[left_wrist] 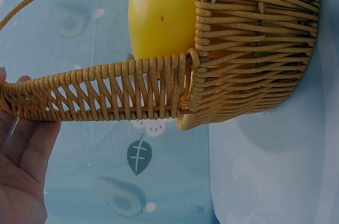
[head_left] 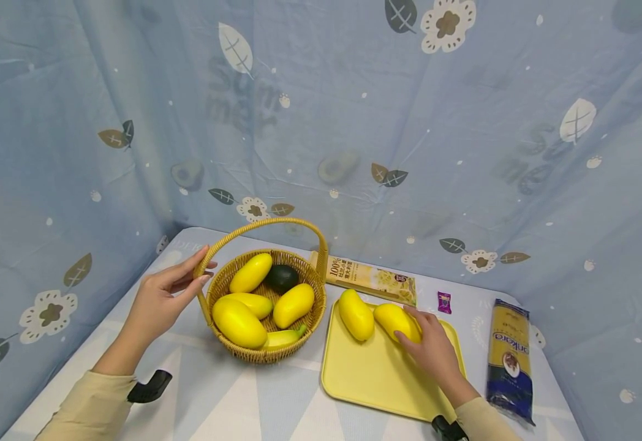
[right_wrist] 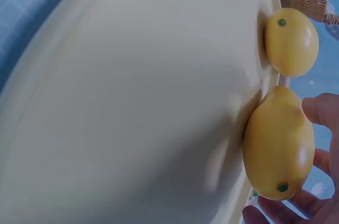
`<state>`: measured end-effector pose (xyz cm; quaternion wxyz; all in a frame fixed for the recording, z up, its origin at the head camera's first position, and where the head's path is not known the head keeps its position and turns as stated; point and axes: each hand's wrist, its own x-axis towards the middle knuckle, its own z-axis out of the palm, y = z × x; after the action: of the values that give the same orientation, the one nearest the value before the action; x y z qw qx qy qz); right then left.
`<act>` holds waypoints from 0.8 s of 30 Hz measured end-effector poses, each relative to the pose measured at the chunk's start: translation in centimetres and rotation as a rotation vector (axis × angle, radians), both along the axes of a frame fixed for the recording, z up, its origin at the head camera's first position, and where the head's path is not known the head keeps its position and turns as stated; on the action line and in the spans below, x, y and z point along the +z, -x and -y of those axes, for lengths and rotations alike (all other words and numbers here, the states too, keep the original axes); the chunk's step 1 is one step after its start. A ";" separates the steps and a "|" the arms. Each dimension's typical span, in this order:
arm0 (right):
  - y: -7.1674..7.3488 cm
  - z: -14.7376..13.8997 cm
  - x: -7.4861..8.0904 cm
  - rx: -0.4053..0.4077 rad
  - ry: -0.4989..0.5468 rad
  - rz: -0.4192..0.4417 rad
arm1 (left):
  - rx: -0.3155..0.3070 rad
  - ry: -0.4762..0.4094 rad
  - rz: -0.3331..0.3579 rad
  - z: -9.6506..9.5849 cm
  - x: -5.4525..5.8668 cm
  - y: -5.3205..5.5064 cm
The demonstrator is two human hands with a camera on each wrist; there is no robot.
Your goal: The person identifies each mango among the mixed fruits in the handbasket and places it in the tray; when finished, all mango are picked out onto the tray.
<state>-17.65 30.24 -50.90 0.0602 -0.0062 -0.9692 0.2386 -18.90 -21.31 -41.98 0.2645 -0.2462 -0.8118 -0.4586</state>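
My left hand (head_left: 161, 300) holds the left side of the handle of a wicker basket (head_left: 263, 357), thumb and fingers on either side of it. In the basket lie several yellow mangoes (head_left: 238, 323), a dark green avocado (head_left: 282, 278) and a yellow fruit with a green tip (head_left: 283, 339). On the yellow tray (head_left: 376, 386), my right hand (head_left: 434, 346) grips a mango (right_wrist: 278, 144) between thumb and fingers. A second mango (head_left: 356, 315) lies on the tray just left of it, apart from the hand.
Behind the tray lies a long pasta box (head_left: 370, 278), partly hidden by the basket. A small purple packet (head_left: 445, 302) is beyond the tray's far right corner. At the right lies a blue and gold pasta bag (head_left: 511, 361). Patterned blue curtains (head_left: 354, 122) enclose the table.
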 end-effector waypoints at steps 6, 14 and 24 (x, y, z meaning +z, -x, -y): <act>-0.1 0.0 0.3 0.005 -0.006 -0.011 | -0.006 -0.002 -0.001 0.0 0.0 0.0; 0.2 1.0 1.7 0.061 0.006 -0.135 | -0.001 0.001 0.000 0.0 0.0 0.1; -0.2 5.1 4.6 0.198 0.083 -0.149 | 0.003 -0.002 0.008 0.0 0.0 0.0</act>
<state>-17.50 25.10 -46.32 0.1077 0.1048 -0.9472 0.2832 -18.89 -21.28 -42.00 0.2621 -0.2431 -0.8127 -0.4601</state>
